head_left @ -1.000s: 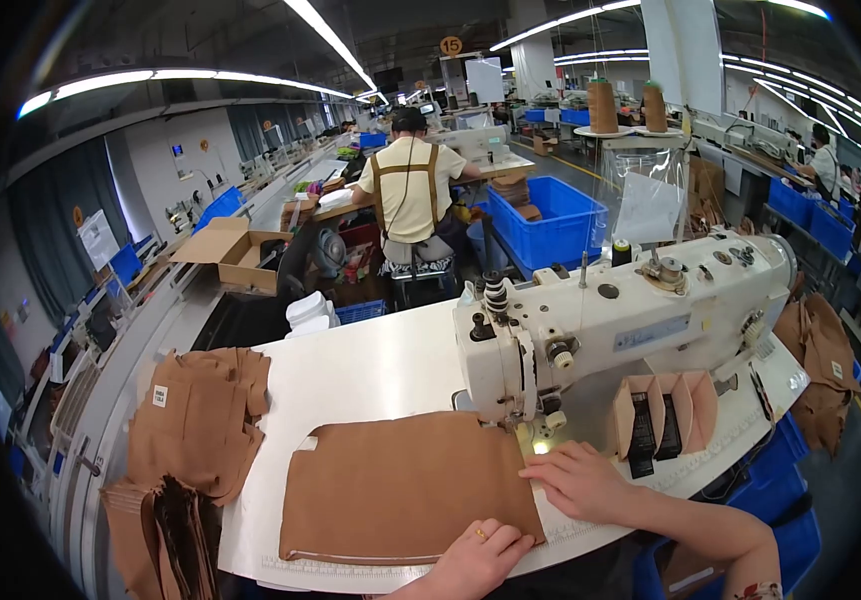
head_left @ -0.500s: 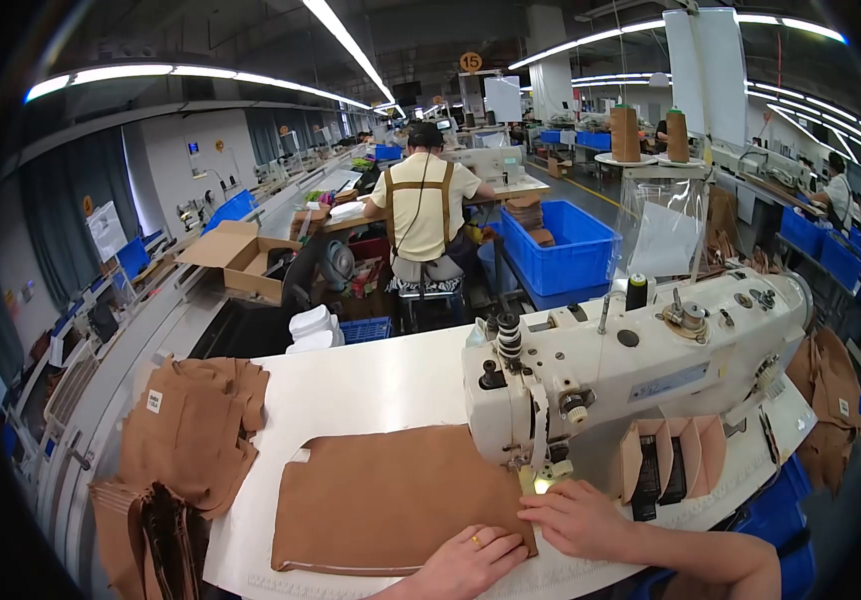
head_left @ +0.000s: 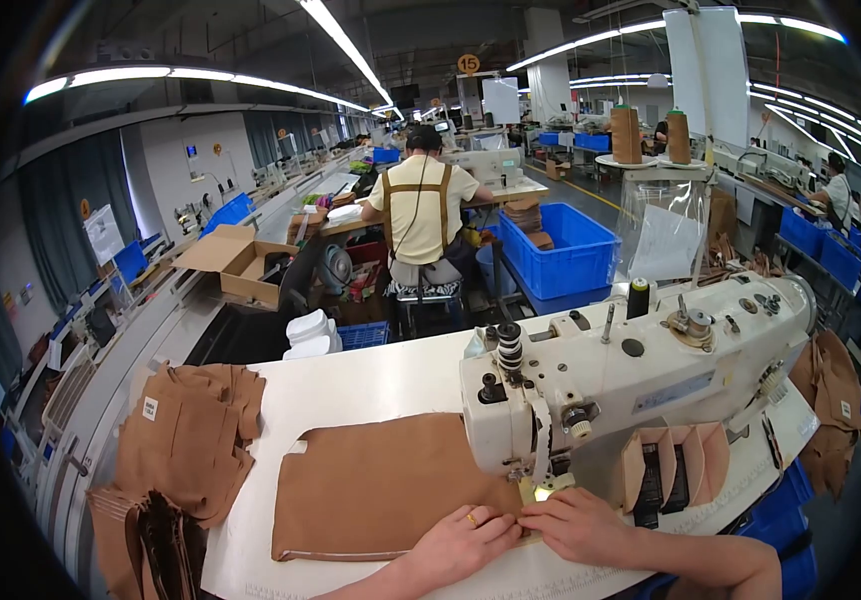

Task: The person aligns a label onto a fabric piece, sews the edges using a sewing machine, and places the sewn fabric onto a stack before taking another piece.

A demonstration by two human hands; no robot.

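Nearest me, the left hand (head_left: 460,545), a ring on one finger, lies on the right end of the brown fabric piece (head_left: 380,485), its fingers close together and slightly bent. The right hand (head_left: 575,525) meets it at the fabric's edge, fingers curled and bunched; I can't tell whether they pinch the cloth. The piece lies flat on the white table (head_left: 370,385), its right end beside the lit needle area of the sewing machine (head_left: 630,360). Right of that stands a divided holder (head_left: 705,465) with black strips. Brown fabric pieces (head_left: 185,430) are heaped at the table's left. Beyond, a person (head_left: 420,210) sits near a blue bin (head_left: 565,260).
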